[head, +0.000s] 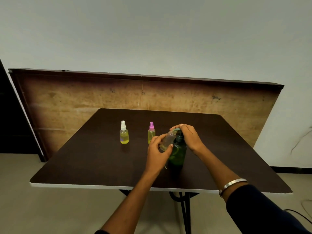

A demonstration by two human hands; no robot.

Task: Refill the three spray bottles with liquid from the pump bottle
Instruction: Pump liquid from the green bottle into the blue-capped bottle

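A dark green pump bottle (178, 152) stands upright on the dark table (101, 162). My right hand (189, 135) rests on top of its pump head with the fingers curved over it. My left hand (157, 149) grips a small clear spray bottle (168, 140) with no cap, tilted with its open neck up under the pump spout. A thin dip tube (165, 167) shows below my left hand; the cap it belongs to is hidden. A white-capped spray bottle (124, 133) and a pink-capped spray bottle (151, 133), both holding yellow liquid, stand further back on the left.
A large wooden board (84, 98) leans against the wall behind the table. The table's white front edge (84, 185) is close to me, with black legs (184, 208) underneath. Cables (303, 215) lie on the floor at the right.
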